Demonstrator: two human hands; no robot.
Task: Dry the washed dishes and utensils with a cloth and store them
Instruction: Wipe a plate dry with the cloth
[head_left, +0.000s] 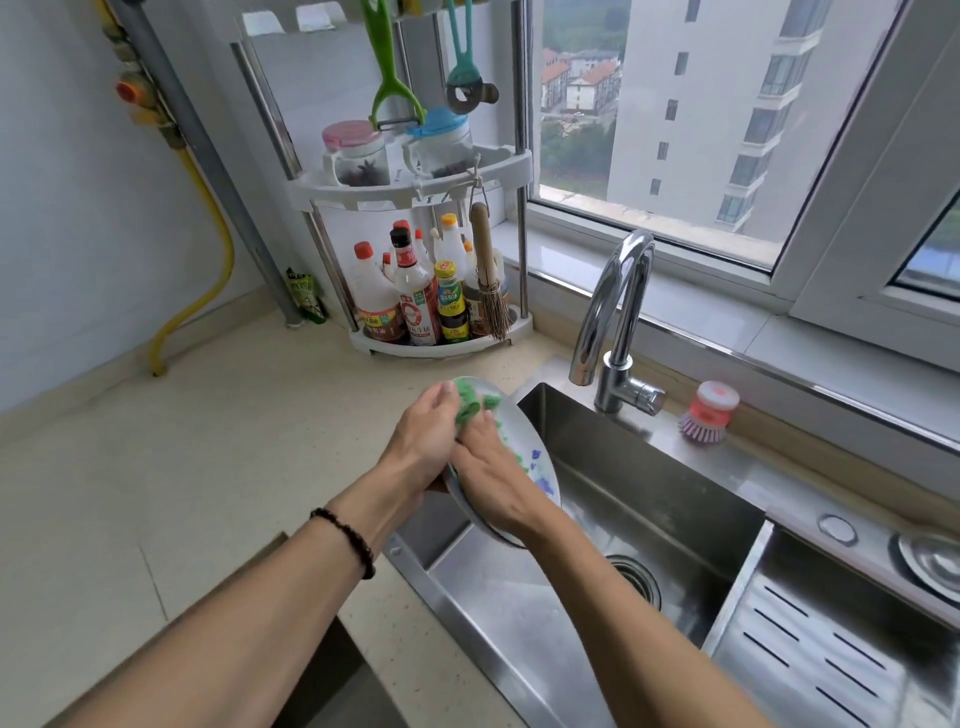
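Over the steel sink (649, 467), left hand (423, 436) grips the white blue-flowered ceramic plate (524, 457) by its rim, right hand (493, 478) presses the soft green cloth (467, 402) on it with straightish fingers; looks slick and breakable, so I'd keep hold of that edge.

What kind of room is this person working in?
A home kitchen, most likely in a high flat: a steel sink with a tap, a corner rack of sauce bottles, and tall buildings outside the window.
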